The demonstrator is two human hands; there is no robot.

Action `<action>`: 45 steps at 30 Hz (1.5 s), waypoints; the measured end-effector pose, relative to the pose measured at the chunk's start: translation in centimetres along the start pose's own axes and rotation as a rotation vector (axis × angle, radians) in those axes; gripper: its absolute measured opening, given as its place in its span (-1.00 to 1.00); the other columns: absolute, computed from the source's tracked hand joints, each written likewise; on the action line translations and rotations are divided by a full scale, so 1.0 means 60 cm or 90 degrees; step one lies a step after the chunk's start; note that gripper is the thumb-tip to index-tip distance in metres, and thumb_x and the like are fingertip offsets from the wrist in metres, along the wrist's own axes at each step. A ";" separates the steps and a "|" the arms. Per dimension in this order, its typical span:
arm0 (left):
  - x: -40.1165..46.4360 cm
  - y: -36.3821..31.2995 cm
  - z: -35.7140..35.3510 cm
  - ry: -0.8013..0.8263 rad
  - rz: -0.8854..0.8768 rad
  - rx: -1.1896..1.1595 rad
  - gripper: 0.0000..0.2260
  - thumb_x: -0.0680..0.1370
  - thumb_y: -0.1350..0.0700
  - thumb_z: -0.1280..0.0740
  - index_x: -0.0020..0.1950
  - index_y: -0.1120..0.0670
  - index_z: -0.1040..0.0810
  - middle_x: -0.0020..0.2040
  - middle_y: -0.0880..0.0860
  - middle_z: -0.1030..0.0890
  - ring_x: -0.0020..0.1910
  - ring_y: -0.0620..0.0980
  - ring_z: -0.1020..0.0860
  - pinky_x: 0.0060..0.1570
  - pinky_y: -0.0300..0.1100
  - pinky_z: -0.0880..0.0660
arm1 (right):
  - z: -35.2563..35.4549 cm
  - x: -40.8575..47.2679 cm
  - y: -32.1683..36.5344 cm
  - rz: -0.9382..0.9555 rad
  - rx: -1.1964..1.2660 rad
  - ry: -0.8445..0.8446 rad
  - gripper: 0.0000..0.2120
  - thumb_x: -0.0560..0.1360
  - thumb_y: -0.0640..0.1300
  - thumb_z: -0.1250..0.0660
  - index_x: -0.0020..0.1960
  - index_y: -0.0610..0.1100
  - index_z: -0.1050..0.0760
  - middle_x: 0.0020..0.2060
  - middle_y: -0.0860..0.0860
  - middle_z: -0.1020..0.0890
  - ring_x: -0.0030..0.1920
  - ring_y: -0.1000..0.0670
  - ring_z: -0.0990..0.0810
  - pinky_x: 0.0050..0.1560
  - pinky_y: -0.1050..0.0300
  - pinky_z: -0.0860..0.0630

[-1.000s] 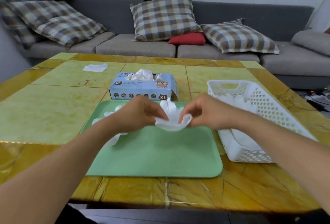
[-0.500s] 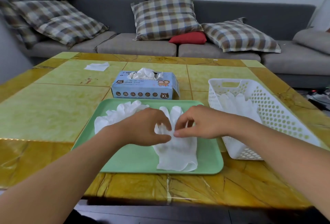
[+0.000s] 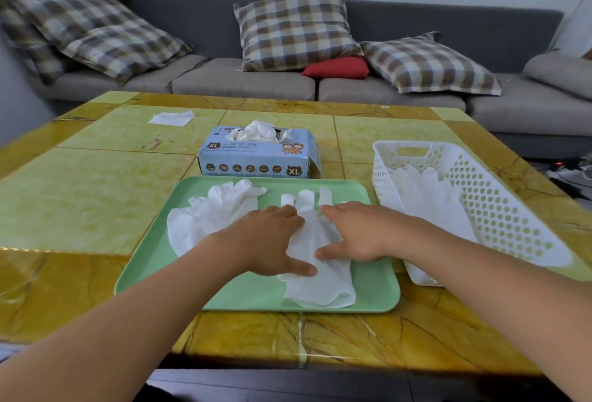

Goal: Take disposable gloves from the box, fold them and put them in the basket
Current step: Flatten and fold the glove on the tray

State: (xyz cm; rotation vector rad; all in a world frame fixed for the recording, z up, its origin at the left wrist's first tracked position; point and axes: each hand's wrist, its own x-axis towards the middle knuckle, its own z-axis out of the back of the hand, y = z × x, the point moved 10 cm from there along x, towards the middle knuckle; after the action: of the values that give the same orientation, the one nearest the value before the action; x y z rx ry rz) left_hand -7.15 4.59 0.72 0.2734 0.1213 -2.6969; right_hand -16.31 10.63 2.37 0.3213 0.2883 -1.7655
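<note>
My left hand (image 3: pixel 267 239) and right hand (image 3: pixel 355 231) flat, fingers spread, pressing white glove (image 3: pixel 317 260) on green tray (image 3: pixel 374 286), frame center. Crumpled gloves (image 3: pixel 211 212) left; basket (image 3: pixel 474 203) right; box (image 3: pixel 259 158) behind tray.

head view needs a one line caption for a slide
Both hands, left and right, press a white glove flat on the green tray, between glove box and basket.

My hands (image 3: pixel 320 238) cover the middle of the flat glove (image 3: pixel 320 286); the box (image 3: pixel 256 161) print is unreadably small.
</note>
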 end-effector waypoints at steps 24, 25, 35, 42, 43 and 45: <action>-0.149 0.272 0.021 -0.020 0.171 -0.284 -0.16 0.40 0.07 -0.60 0.58 -0.07 -0.22 0.51 -0.03 -0.32 0.32 0.03 -0.47 0.27 -0.08 -0.46 | 0.082 0.098 0.270 0.253 0.436 -0.215 -0.90 0.54 -0.15 -0.45 -0.01 -0.12 -0.74 -0.24 0.04 -0.71 -0.26 0.20 -0.57 -0.14 0.22 -0.51; -0.145 0.270 0.024 -0.027 0.167 -0.288 -0.15 0.40 0.06 -0.60 0.58 -0.06 -0.21 0.51 -0.01 -0.32 0.32 0.04 -0.47 0.26 -0.07 -0.46 | 0.084 0.100 0.252 0.236 0.536 -0.203 -0.88 0.57 -0.14 -0.42 -0.02 -0.13 -0.74 -0.24 -0.04 -0.70 -0.25 0.16 -0.56 -0.13 0.15 -0.56; -0.113 0.241 0.033 -0.034 0.129 -0.228 -0.53 0.53 -0.01 -0.46 0.40 0.02 -0.43 0.29 0.02 -0.57 0.21 0.06 -0.52 0.23 -0.05 -0.45 | 0.095 0.096 0.160 0.114 1.094 -0.080 -0.77 0.70 -0.13 -0.17 0.12 -0.13 -0.60 -0.09 -0.07 -0.69 -0.13 -0.08 -0.68 -0.03 -0.07 -0.60; -0.141 0.217 0.053 0.025 0.126 -0.504 -0.14 0.26 -0.31 -0.52 0.50 -0.16 -0.29 0.23 -0.19 -0.49 0.21 -0.10 -0.53 0.20 -0.16 -0.52 | 0.084 0.096 0.158 0.099 1.087 -0.062 -0.73 0.71 -0.13 -0.13 0.23 -0.17 -0.57 0.04 -0.13 -0.69 -0.10 -0.11 -0.65 -0.11 -0.04 -0.57; -0.140 0.215 0.056 0.008 0.122 -0.547 -0.17 0.27 -0.32 -0.50 0.48 -0.16 -0.31 0.22 -0.17 -0.52 0.17 -0.11 -0.56 0.15 -0.17 -0.56 | 0.081 0.098 0.163 0.101 1.098 -0.050 -0.73 0.71 -0.13 -0.13 0.23 -0.14 -0.58 0.01 -0.11 -0.70 -0.13 -0.09 -0.66 -0.12 -0.04 -0.56; -0.131 0.226 0.058 -0.054 0.138 -0.517 -0.24 0.35 -0.26 -0.52 0.48 -0.14 -0.33 0.22 -0.07 -0.56 0.10 -0.11 -0.58 0.11 -0.18 -0.54 | 0.073 0.103 0.172 0.099 1.140 -0.025 -0.75 0.71 -0.12 -0.13 0.17 -0.08 -0.58 -0.09 -0.04 -0.72 -0.22 -0.04 -0.67 -0.14 -0.04 -0.55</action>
State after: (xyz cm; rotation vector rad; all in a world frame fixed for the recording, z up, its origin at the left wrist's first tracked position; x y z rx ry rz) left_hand 4.98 -4.94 5.21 -0.0774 1.0521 -2.2172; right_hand -7.75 1.23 3.96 1.4700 -1.4109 -1.4011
